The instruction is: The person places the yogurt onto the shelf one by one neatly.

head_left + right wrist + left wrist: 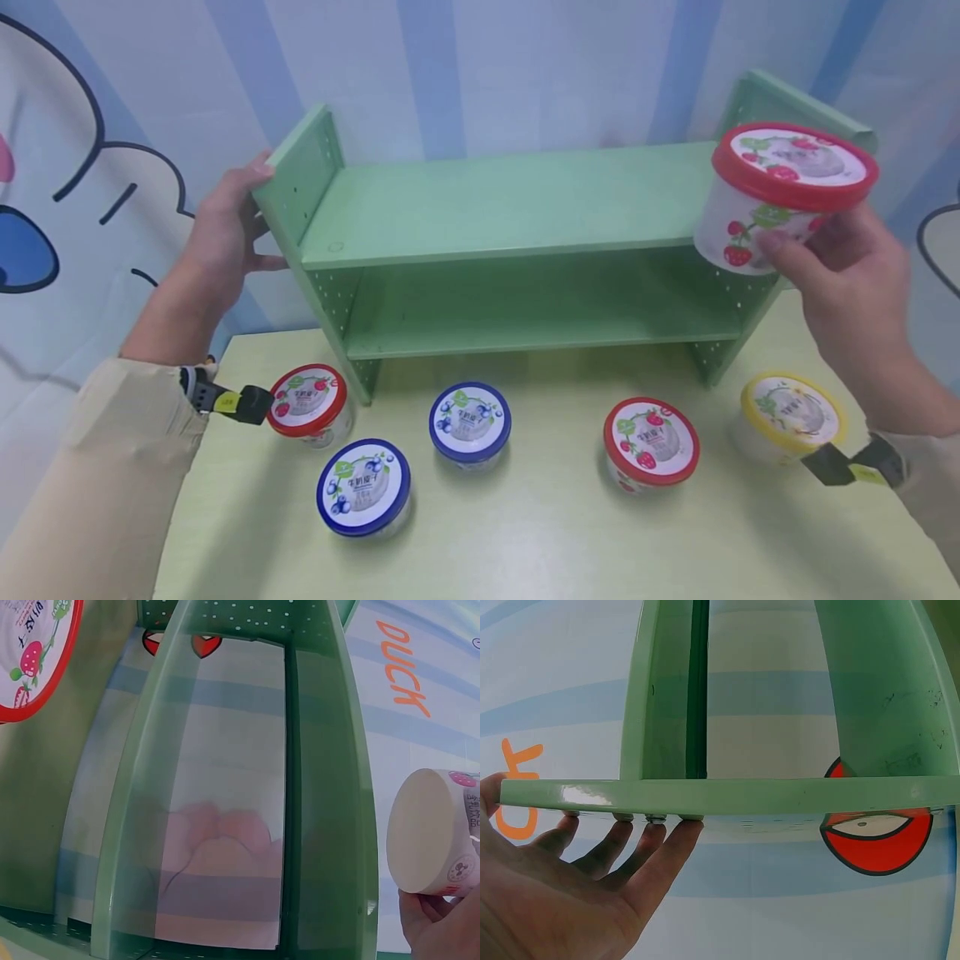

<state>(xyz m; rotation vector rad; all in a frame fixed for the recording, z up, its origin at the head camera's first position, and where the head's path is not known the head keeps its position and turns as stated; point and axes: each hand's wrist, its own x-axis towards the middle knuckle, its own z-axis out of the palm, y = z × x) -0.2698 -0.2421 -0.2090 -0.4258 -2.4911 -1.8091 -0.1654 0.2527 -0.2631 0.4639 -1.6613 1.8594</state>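
My right hand (855,258) holds a white tub with a red lid and strawberry pictures (765,217), raised before the right end of a green two-tier shelf (510,208). In the right wrist view, the bottom of this tub (424,832) faces the camera, with fingers beneath it. My left hand (221,225) grips the top of the shelf's left side panel (300,192). The left wrist view shows the thumb at the panel's end and the fingertips (690,825) against its outer face.
On the pale table (517,550), a red-lidded tub (309,404) stands by the shelf's left foot. Two blue-lidded tubs (363,487) (470,425), another red-lidded tub (651,442) and a yellow-lidded tub (791,417) stand along the front. Behind hangs a striped cloth (525,75).
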